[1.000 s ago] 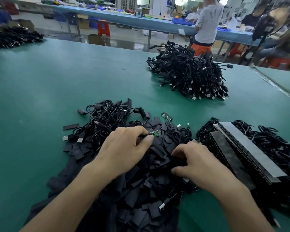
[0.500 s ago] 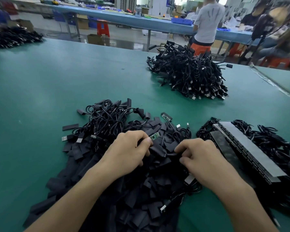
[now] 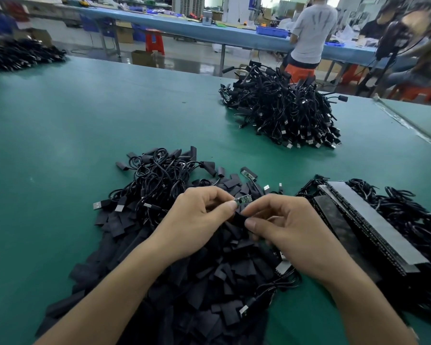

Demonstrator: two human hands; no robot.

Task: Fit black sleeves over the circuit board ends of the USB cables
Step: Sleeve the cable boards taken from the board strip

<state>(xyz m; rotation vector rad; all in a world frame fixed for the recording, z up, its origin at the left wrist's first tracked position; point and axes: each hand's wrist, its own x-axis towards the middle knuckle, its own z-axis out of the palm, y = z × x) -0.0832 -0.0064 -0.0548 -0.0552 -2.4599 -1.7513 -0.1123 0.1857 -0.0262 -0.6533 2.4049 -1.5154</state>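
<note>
Black sleeves (image 3: 209, 270) lie heaped on a green surface (image 3: 60, 145) as a worker brings both hands together just above them. The left hand (image 3: 197, 220) pinches the small green board (image 3: 243, 200) at a cable's end, its tip showing bare between the fingertips. The right hand (image 3: 291, 230) pinches one sleeve (image 3: 239, 217) between thumb and fingers, just below the board. The sleeve is not yet on.

Both parts look feather-light. The sleeve appears soft and flat, and is likely to close on itself, so a squeeze on its edges should open the mouth. The board seems stiff but thin and delicate. It is probably best held by its sides near the wire, clear of the components.

Loose cables (image 3: 159, 180) tangle behind the sleeves, and a bigger pile (image 3: 284, 113) sits well apart.
</note>
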